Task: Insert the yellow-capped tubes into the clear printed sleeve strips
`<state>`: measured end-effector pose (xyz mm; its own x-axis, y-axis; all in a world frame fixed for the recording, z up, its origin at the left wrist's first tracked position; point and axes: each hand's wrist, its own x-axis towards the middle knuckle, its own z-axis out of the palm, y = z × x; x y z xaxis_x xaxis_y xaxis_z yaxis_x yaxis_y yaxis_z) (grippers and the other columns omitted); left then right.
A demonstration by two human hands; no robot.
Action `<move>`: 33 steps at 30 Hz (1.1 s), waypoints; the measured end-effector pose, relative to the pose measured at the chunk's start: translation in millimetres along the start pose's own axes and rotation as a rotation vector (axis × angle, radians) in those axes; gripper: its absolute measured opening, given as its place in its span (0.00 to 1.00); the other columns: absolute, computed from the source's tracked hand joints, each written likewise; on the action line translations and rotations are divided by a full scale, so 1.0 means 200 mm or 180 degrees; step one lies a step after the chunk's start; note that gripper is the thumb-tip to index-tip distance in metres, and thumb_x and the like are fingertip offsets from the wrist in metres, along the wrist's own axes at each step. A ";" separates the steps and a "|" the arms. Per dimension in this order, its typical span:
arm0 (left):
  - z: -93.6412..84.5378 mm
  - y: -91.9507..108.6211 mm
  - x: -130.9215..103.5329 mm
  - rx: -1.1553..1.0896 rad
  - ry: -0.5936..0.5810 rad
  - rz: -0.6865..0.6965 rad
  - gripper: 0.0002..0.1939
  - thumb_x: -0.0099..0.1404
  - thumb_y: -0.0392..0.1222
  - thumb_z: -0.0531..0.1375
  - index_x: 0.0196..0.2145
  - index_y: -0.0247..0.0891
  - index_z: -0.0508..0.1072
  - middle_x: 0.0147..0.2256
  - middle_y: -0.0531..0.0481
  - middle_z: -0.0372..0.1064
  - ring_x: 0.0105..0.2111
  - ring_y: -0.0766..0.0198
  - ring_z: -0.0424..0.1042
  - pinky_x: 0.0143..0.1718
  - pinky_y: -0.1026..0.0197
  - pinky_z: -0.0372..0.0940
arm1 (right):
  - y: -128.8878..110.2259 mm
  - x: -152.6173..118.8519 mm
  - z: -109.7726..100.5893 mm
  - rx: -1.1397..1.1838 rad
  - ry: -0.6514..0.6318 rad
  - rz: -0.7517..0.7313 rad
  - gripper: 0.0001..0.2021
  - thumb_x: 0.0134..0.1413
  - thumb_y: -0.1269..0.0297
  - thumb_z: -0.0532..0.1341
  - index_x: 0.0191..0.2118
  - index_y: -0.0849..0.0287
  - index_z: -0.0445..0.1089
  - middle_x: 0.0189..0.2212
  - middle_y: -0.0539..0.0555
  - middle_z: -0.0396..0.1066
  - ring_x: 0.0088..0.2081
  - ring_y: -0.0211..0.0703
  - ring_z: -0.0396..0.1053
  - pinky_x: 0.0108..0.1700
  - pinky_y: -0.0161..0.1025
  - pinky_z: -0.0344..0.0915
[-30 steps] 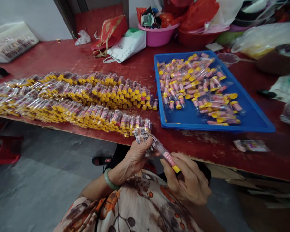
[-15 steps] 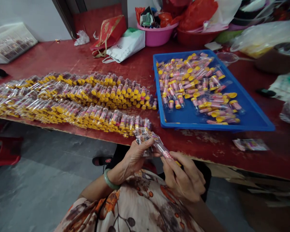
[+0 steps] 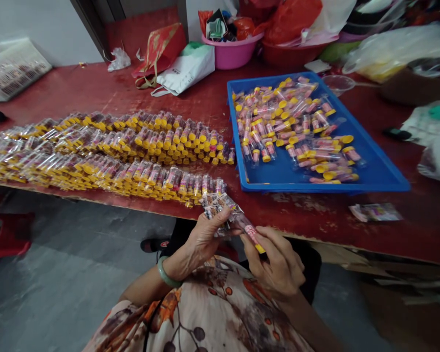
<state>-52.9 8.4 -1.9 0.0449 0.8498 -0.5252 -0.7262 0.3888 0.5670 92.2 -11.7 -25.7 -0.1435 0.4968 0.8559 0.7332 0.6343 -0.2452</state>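
Compared with a second ago, the clear tube [image 3: 250, 231] now meets the printed packets [image 3: 214, 205] with its far end covered, so it seems to be partly inside one. It lies over the near edge of the bench [image 3: 308, 220], the left hand [image 3: 206, 232] pinching the packets, the right hand [image 3: 278, 264] closed around the tube's yellow-capped near end. Fingers hide the packets' undersides; how many there are is unclear.

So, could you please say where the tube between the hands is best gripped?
Probably pinch its yellow end from the right: the slim tube slants toward the right hand, while its other end lies at the packets in the left hand.
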 end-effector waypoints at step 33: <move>0.03 -0.07 -0.02 0.0166 0.0221 0.0151 0.21 0.41 0.44 0.74 0.31 0.32 0.76 0.29 0.50 0.74 0.26 0.67 0.71 0.32 0.63 0.68 | -0.01 -0.07 0.02 0.0107 0.0091 0.0114 0.23 0.41 0.76 0.71 0.46 0.63 0.68 0.39 0.57 0.74 0.37 0.40 0.74 0.40 0.34 0.73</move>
<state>-39.3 2.4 -4.8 -0.0376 0.8416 -0.5388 -0.6896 0.3684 0.6235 90.2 -17.7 -38.2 -0.0982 0.5027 0.8588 0.7147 0.6362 -0.2907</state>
